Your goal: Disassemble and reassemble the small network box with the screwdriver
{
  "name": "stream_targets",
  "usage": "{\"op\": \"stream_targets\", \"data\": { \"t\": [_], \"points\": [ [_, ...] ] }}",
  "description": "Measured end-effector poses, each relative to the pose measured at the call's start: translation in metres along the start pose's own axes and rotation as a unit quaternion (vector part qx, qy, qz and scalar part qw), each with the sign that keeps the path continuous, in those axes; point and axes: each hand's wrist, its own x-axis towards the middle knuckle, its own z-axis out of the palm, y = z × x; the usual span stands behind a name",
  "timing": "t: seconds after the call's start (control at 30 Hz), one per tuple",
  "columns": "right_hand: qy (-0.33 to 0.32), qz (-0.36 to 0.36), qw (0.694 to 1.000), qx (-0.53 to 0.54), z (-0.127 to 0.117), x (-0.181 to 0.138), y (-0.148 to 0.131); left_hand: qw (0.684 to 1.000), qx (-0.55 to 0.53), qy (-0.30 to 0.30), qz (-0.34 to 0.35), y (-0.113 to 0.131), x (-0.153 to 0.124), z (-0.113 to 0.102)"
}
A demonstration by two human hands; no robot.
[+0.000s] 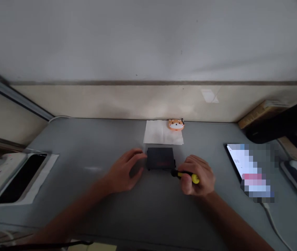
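Note:
A small flat black box-like device (160,158) lies on the grey table (91,150) in front of me. My left hand (124,170) rests beside its left edge, fingers curled and touching it. My right hand (198,175) is closed round a screwdriver (186,175) with a yellow and black handle, its tip pointing at the device's lower right corner. Behind the device lies a white paper napkin (161,132) with a small orange dog-faced figure (176,124) at its right corner.
A lit phone (250,170) with a white cable lies at the right. A dark monitor base and a book (260,113) stand at the far right. A white tray with a dark slot (20,179) sits at the left. The wall runs along the back.

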Motion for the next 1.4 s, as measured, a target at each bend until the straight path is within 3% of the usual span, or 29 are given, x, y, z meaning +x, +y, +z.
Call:
{"op": "stream_targets", "data": {
  "t": [0.17, 0.33, 0.43, 0.6, 0.7, 0.87, 0.97, 1.1, 1.23, 1.4],
  "points": [
    [-0.07, -0.011, 0.997, 0.012, 0.008, -0.005, -0.007, 0.999, -0.008, -0.003, 0.034, 0.002, 0.006, 0.0],
    [-0.063, -0.007, 0.998, 0.028, 0.009, -0.004, -0.009, 0.995, 0.035, 0.005, 0.093, 0.005, 0.008, -0.002],
    [-0.017, 0.045, 0.998, 0.026, 0.007, -0.007, -0.008, 0.988, 0.076, -0.003, 0.133, 0.006, 0.008, -0.002],
    [0.099, 0.22, 0.97, 0.003, 0.011, -0.018, 0.0, 0.977, 0.112, 0.008, 0.182, 0.01, 0.015, 0.007],
    [0.139, 0.288, 0.948, -0.013, 0.013, -0.015, 0.006, 0.98, 0.098, 0.037, 0.17, 0.012, 0.022, 0.014],
    [0.212, 0.373, 0.902, -0.048, 0.004, -0.003, 0.018, 0.991, 0.076, -0.007, 0.113, 0.002, 0.045, 0.011],
    [0.237, 0.34, 0.907, -0.069, -0.005, -0.002, 0.023, 0.997, 0.069, -0.006, 0.027, -0.015, 0.069, 0.003],
    [0.174, 0.188, 0.965, -0.056, -0.01, -0.004, 0.02, 0.995, 0.089, -0.019, -0.048, -0.037, 0.097, 0.0],
    [0.062, 0.029, 0.996, -0.054, -0.011, 0.002, 0.014, 0.992, 0.111, -0.031, -0.043, -0.049, 0.099, 0.002],
    [0.011, -0.011, 0.999, -0.048, -0.009, 0.007, 0.009, 0.994, 0.105, -0.025, -0.002, -0.056, 0.087, -0.003]
  ]
}}
